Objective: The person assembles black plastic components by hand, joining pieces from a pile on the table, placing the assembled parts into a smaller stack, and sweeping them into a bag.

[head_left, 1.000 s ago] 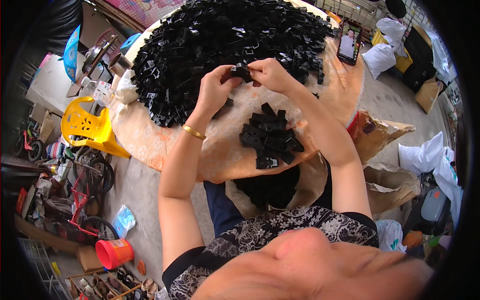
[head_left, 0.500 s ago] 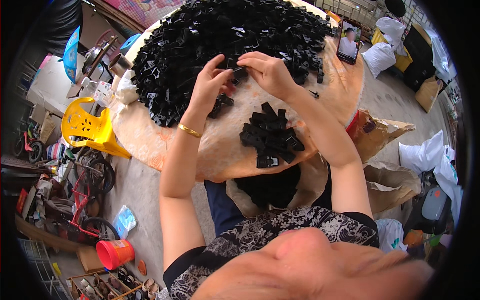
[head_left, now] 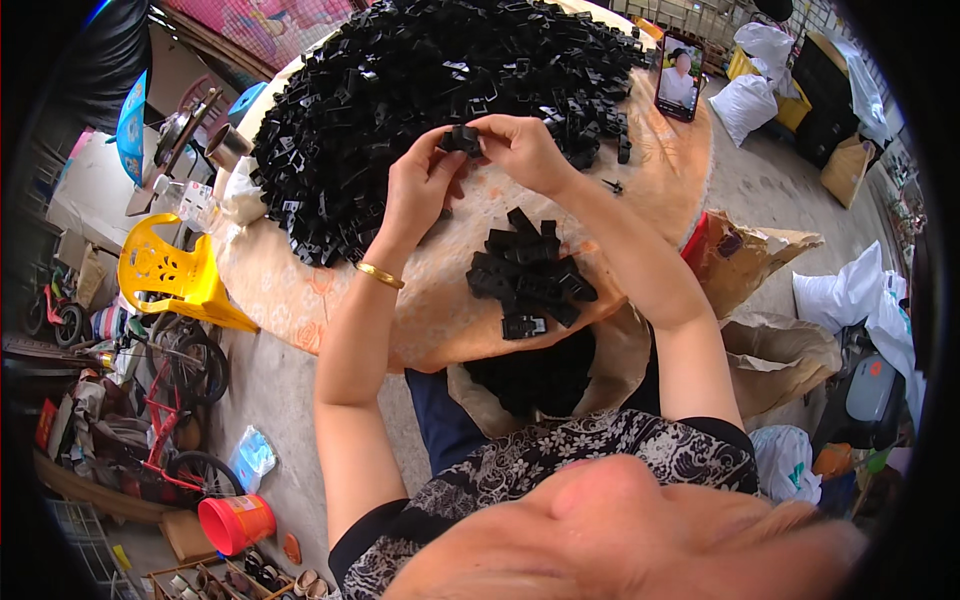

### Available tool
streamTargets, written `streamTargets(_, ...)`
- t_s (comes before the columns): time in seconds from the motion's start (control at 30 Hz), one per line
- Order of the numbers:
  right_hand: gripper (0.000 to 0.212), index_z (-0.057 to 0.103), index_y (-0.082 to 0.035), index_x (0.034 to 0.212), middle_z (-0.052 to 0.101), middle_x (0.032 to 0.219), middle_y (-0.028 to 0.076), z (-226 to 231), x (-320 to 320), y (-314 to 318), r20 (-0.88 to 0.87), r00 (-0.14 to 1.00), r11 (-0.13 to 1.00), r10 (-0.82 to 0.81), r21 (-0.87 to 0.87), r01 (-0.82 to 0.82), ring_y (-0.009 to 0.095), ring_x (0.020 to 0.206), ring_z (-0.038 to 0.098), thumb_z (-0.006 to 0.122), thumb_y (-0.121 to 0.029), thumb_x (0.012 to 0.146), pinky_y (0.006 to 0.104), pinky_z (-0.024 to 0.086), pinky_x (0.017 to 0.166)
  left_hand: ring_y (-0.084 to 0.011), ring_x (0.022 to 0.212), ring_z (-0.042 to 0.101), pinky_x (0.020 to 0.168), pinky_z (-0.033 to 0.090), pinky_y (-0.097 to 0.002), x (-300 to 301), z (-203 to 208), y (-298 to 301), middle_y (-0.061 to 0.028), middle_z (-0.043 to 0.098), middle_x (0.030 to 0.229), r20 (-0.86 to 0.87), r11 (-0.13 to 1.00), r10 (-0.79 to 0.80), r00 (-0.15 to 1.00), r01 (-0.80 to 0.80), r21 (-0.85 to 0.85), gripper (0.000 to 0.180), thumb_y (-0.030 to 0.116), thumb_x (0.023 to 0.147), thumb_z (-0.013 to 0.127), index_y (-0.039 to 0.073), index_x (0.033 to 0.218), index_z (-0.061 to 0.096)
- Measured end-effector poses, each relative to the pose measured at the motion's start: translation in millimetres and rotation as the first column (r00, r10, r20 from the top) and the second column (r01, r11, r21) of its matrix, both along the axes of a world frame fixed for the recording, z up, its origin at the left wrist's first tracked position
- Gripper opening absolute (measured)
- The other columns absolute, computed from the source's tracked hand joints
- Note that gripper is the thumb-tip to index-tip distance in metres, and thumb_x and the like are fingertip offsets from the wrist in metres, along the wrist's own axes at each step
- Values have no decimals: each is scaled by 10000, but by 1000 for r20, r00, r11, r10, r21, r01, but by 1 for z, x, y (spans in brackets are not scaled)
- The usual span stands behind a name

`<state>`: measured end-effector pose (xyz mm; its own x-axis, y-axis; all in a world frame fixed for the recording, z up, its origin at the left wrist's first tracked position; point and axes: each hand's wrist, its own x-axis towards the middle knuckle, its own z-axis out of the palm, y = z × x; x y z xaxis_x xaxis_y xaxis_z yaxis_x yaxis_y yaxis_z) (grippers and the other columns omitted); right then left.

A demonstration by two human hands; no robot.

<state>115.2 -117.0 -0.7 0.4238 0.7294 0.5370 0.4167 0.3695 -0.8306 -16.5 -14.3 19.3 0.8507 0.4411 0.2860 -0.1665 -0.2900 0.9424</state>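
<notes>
Left hand pinches one small black plastic piece between thumb and fingers, and the right hand grips the right side of that same piece by its fingertips, the piece held up at the near edge of the large black pile. Step in hand, as judged: two-handed fingertip work on this single piece, details hidden by the fingers; next move seems to call for a steady left pinch and small, precise pressure from the right. Nearer the body, a smaller heap of black pieces lies apart on the orange-patterned tablecloth, above an open paper sack
</notes>
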Motion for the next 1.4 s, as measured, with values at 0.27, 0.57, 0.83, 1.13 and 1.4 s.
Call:
streamTargets(0.27,179,622,51,966,650,773,93,4,-4,-5,171,982,991,-77,-92,94,127,666,613,520,42,818,240,500,626,-61,633,523,596,435,-188,5,-15,18,-2,599,728,117,944,133,984,-161,287,304,54,784,663,33,1082,609)
streamTargets(0.57,293,551,14,1132,561,1129,157,3,-7,0,431,893,989,-132,117,90,221,989,580,528,-23,842,282,456,852,-145,869,601,803,509,-268,3,-10,6,-82,605,1007,182,909,-27,983,100,-405,260,37,848,582,-31,1098,558)
streamTargets(0.83,331,584,-21,1123,638,991,97,9,9,-8,-145,951,942,273,-161,-295,108,843,591,613,-217,857,246,491,748,-99,785,577,715,483,-231,-9,10,10,-50,613,897,56,985,-122,991,128,-119,254,54,823,588,-26,1064,576)
streamTargets(1.13,297,650,-39,959,643,947,167,7,92,34,751,553,577,-362,-286,766,314,895,618,575,-275,795,396,493,785,-325,748,585,693,469,-376,-15,0,-31,-172,609,819,-209,577,-309,928,357,734,343,191,831,596,63,1147,559)
streamTargets(1.4,238,674,-71,816,657,861,140,3,96,56,648,571,492,-504,-328,807,275,825,637,609,-268,700,375,511,719,-280,964,513,866,435,-352,2,-24,15,-98,578,1060,76,431,161,984,-139,892,254,24,719,586,51,968,626)
